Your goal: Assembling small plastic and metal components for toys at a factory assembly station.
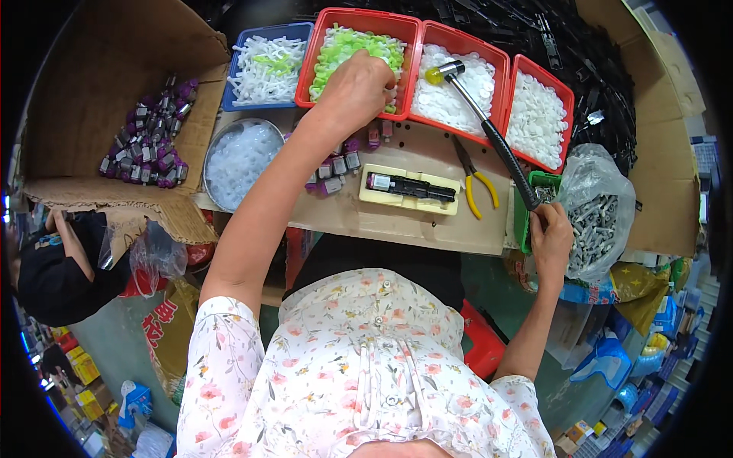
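Observation:
My left hand [357, 90] reaches over the front of a red tray [308, 57] of green and white plastic pieces [347, 46]. Its fingers curl down and its fingertips are hidden. My right hand [553, 237] is closed beside a small green box [525, 238] of metal pieces, by the handle end of a hammer [492, 133]; what its fingers hold, if anything, does not show. The hammer leans across the trays, its yellow-tipped head over white pieces [439, 99]. Between my hands, a cream holder [368, 206] carries a black part [424, 189] with a small motor [379, 182].
Yellow-handled pliers [477, 187] lie right of the holder. At left are a blue tray [230, 95], a round bowl [208, 179] and a cardboard box [69, 99] of purple-ended motors [149, 145]. A plastic bag [622, 198] of metal pieces stands at right. Another person [65, 256] works at far left.

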`<state>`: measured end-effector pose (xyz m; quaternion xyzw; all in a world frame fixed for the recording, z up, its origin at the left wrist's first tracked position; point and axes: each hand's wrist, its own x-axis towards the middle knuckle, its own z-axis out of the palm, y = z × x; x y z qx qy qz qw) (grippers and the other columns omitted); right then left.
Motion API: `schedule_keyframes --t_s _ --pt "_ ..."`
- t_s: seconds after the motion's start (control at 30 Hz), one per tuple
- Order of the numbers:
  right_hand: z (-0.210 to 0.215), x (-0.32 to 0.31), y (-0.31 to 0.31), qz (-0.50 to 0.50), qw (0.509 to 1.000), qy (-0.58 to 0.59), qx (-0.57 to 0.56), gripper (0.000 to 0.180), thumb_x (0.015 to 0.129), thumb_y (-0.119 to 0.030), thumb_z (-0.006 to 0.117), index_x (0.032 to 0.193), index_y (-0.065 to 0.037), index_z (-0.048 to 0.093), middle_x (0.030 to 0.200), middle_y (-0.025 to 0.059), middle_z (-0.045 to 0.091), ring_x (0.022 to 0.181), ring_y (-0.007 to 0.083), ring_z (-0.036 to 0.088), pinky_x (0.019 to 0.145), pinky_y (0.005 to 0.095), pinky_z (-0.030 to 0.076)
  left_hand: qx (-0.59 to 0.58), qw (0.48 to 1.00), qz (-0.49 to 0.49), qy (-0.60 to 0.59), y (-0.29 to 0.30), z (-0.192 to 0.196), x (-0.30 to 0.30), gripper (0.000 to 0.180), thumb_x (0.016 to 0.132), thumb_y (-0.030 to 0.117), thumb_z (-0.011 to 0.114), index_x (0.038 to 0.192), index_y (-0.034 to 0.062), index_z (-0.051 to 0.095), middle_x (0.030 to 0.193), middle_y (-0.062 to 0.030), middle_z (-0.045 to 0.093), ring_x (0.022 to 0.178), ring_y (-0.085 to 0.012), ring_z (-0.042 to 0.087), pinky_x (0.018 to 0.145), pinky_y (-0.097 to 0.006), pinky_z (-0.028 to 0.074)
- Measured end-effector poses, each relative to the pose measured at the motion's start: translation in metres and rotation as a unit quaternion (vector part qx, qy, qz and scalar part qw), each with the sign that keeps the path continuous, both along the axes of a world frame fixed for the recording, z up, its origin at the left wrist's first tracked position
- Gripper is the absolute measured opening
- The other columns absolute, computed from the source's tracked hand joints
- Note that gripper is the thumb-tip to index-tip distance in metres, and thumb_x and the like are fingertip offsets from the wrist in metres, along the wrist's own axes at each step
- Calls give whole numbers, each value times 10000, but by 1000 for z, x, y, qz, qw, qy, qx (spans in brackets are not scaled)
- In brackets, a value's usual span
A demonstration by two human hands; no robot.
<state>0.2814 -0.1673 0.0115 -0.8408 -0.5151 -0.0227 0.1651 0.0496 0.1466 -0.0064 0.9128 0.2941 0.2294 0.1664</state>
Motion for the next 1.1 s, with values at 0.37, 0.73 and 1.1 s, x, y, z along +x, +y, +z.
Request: schedule_keyframes --t_s 0.37,0.73,1.1 --pt "-1 6 2 -28 996 84 31 51 820 4 660 858 23 631 803 154 594 678 314 628 623 399 482 -38 998 -24 36 6 13 -4 187 760 35 727 939 -11 745 811 -209 710 738 -302 701 720 -389 544" --pt "0 5 7 -19 996 84 23 61 826 -14 680 844 32 643 783 143 599 663 300 629 614 383 481 -97 995 9 21 1 26 -7 230 761 25 726 988 -11 745 836 -213 709 777 -321 698 759 -390 540" --pt "24 -20 14 -42 904 334 264 78 912 45 602 978 19 634 828 42 656 712 77 632 666 206 509 -599 706 -51 -375 -31 33 -34 242 881 50 739 1118 5 730 1028 -80 737 879 -125 676 798 -273 555"
